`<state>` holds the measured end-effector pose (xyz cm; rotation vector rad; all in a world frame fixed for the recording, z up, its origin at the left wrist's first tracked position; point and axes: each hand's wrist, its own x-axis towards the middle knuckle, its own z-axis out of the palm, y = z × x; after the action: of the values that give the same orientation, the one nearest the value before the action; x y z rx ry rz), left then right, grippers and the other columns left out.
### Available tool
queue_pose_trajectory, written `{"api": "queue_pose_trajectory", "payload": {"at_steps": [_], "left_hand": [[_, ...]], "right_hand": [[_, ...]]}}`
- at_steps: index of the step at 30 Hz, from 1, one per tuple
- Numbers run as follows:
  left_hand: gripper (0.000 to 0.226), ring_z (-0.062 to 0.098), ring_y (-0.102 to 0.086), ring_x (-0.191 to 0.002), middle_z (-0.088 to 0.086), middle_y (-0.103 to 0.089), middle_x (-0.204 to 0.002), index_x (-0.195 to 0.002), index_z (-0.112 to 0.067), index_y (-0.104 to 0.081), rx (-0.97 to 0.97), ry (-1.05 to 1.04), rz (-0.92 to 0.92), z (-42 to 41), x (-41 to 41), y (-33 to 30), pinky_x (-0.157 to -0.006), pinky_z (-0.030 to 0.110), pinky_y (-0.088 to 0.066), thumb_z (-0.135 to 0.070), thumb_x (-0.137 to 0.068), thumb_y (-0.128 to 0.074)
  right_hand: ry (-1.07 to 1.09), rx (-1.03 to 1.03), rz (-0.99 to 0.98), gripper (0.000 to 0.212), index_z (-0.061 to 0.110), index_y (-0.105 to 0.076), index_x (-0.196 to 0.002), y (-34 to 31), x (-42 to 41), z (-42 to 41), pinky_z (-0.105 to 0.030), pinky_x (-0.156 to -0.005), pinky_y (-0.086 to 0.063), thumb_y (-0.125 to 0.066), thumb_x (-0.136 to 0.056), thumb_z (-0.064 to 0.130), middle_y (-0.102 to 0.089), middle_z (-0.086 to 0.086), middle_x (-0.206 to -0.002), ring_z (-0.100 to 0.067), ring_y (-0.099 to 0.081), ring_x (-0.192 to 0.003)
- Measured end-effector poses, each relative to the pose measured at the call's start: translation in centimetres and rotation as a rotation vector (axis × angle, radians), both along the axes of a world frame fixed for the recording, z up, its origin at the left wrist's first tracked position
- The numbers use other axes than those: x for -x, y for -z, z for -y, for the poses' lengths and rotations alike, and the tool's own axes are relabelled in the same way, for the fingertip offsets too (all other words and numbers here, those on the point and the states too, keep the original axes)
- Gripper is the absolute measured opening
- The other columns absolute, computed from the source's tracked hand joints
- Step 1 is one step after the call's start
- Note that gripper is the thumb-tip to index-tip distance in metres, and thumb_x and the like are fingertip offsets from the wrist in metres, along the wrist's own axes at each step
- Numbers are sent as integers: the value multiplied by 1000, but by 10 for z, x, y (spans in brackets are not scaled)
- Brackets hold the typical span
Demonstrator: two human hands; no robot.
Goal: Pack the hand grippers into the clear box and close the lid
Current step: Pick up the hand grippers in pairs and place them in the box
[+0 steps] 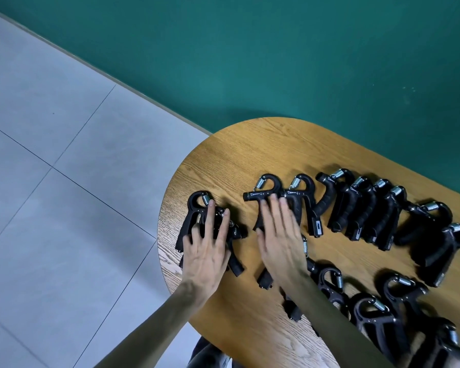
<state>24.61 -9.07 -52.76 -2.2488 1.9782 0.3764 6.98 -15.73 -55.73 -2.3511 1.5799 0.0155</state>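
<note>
Several black hand grippers with steel springs lie on a wooden table (239, 155). My left hand (207, 248) lies flat, fingers spread, on a small pile of grippers (194, 208) at the table's left edge. My right hand (279, 235) rests flat with fingers together on another gripper (266, 189) near the middle. A row of grippers (361, 208) runs to the right, and more grippers (377, 314) lie along the near edge under my right forearm. No clear box is in view.
The table's rounded left end drops off to a grey tiled floor (64, 181). A green wall (276, 62) stands behind the table. Bare wood shows at the table's far side. Dark trouser fabric (207, 354) shows at the bottom.
</note>
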Motion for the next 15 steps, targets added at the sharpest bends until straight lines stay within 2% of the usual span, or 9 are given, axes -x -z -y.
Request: {"api": "queue_pose_trajectory", "payload": {"at_steps": [2, 6, 9, 11, 13, 15], "left_hand": [[95, 35, -48, -105, 15, 15, -169, -163, -22, 6, 0, 2, -8, 1, 1, 0, -83, 48, -47, -39, -95, -58], [97, 35, -47, -106, 14, 13, -170, -163, -22, 6, 14, -13, -22, 3, 4, -2, -84, 48, -46, -37, -94, -61], [98, 33, -45, -102, 14, 15, -169, -163, -22, 7, 15, -27, -23, 4, 4, -3, -83, 47, -46, -37, -94, -62], [95, 33, -45, -101, 13, 14, -170, -163, -23, 4, 18, -36, -24, 4, 1, -5, -83, 47, -46, -37, -94, -59], [90, 34, -46, -101, 15, 11, -170, -163, -22, 2, 13, -41, -10, 4, -3, -6, -83, 47, -46, -39, -94, -53], [88, 34, -46, -102, 16, 8, -170, -163, -22, 1, -5, -50, 7, 3, -8, -8, -84, 47, -45, -40, -94, -50]], "right_hand": [[92, -29, 17, 67, 7, -10, -160, 0, 13, 4, -47, -124, -18, -32, -105, 38, -6, -17, -168, -29, -5, -155], [-57, -15, 2, 68, 5, -7, -160, 4, 15, 3, -46, -125, -20, -31, -105, 36, -2, -17, -168, -26, -4, -156], [-52, -17, -32, 69, 13, 0, -161, 0, -5, 6, -47, -125, -14, -29, -105, 41, 4, -16, -168, -32, 1, -155], [-28, -21, -74, 67, 16, 1, -161, 1, -19, 7, -49, -123, -18, -29, -106, 41, 7, -15, -168, -40, 3, -154], [13, -20, -103, 69, 15, -4, -161, 3, -30, 8, -51, -119, -26, -35, -104, 40, 4, -17, -168, -45, -6, -152], [49, -20, -126, 71, 13, -8, -161, 5, -38, 10, -51, -114, -34, -40, -103, 40, 1, -20, -167, -44, -28, -144]]}}
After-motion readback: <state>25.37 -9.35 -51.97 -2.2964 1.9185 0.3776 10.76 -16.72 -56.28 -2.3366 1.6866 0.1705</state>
